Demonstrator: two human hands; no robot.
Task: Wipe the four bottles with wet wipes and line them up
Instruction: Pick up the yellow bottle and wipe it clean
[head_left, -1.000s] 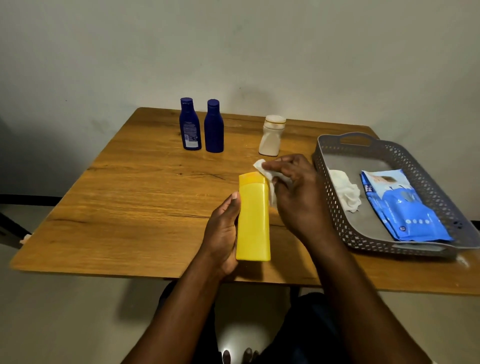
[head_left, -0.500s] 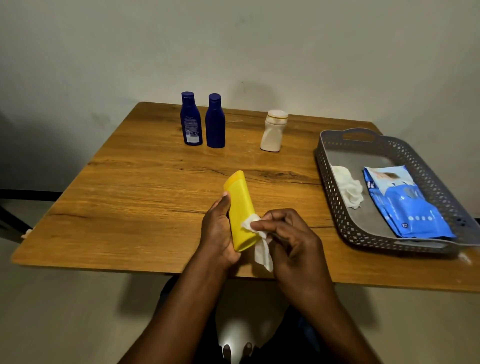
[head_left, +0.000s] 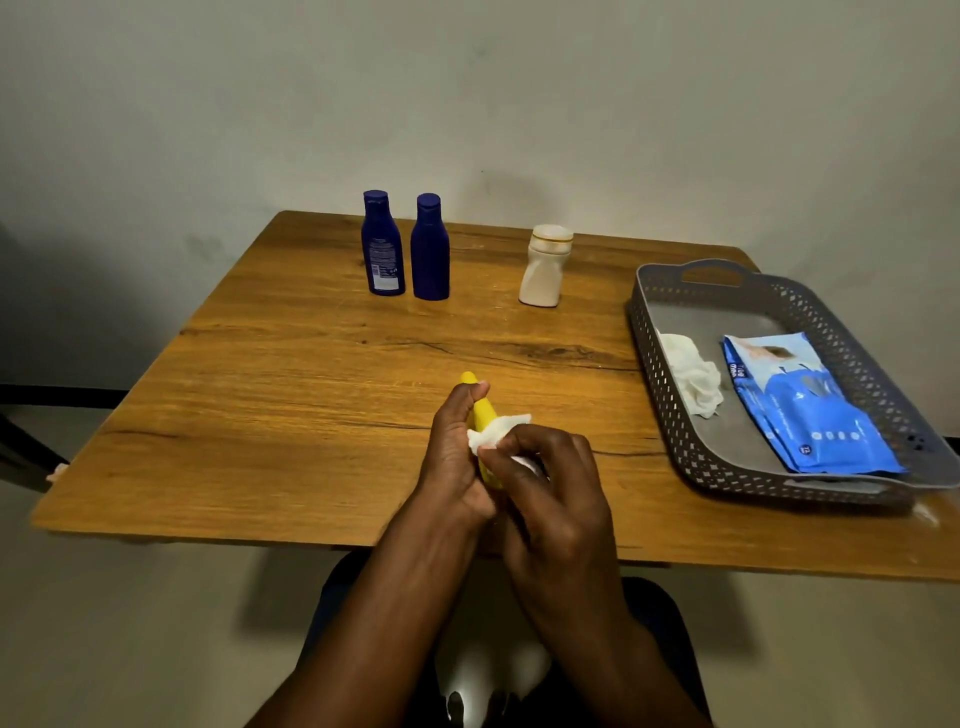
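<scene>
Three bottles stood upright near the far edge of the wooden desk (head_left: 291, 364): two dark blue bottles (head_left: 383, 244) (head_left: 430, 248) just beside each other, and a squat cream bottle (head_left: 544, 266) apart to their right, so the row looked loosely begun. The fourth, a smooth yellow bottle (head_left: 484, 415), was gripped in the left hand (head_left: 457, 457) over the near edge, while the right hand (head_left: 550, 488) pinched a crumpled white wet wipe (head_left: 491, 435) against it. I judged wiping unfinished. A perforated grey plastic basket (head_left: 670, 415) held a glossy blue wipes pack (head_left: 800, 405) and a used wipe (head_left: 693, 379).
</scene>
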